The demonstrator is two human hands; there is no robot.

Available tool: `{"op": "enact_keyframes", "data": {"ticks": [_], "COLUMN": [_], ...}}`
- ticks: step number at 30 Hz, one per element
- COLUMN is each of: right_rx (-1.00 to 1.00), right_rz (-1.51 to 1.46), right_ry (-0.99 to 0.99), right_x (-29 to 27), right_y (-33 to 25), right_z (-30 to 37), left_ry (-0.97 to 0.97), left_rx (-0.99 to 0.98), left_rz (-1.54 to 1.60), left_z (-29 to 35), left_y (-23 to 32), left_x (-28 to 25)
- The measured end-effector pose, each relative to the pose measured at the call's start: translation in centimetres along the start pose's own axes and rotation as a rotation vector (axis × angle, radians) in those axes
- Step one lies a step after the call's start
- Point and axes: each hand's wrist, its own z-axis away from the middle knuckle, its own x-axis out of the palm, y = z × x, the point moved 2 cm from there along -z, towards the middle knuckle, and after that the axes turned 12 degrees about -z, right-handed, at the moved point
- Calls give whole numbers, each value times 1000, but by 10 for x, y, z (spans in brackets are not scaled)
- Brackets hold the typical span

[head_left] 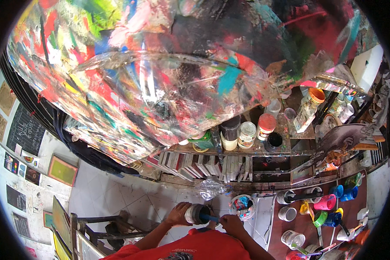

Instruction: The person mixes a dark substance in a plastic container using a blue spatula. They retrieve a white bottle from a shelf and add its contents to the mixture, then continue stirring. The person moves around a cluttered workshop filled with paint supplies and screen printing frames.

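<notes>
In front of my red shirt, my left hand [177, 214] wraps round the side of a small round tub [189, 214], pale outside and dark within, tipped so its mouth faces right. Between the fingers of my right hand [232, 224] is a flat blue stick-like tool [210, 218]. Its far end reaches into the tub's mouth. I cannot make out the tool's exact kind or what the tub contains.
A paint-smeared bucket [231, 208] stands on the tiled floor beyond my right hand. On the right, a dark red table [307, 230] bears several paint cups and tools. Jars [247, 134] line a shelf beneath a large paint-covered surface [160, 78]. A wooden frame [117, 219] stands left.
</notes>
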Motion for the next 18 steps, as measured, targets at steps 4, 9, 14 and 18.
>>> {"op": "enact_keyframes", "data": {"ticks": [4, 9, 14, 18], "right_rx": [63, -107, -110, -42], "right_rz": [-273, 35, 121, 37], "right_ry": [73, 65, 89, 196], "right_x": [1, 0, 0, 11], "right_y": [-5, -20, -21, 1], "right_z": [-5, -2, 0, -4], "left_ry": [-20, -49, -259, -249], "left_rx": [7, 9, -76, 71], "left_rz": [9, -19, 3, -45], "left_z": [-6, -13, -36, -57], "left_y": [-1, -9, -15, -21], "left_x": [-3, 6, 6, 7]}}
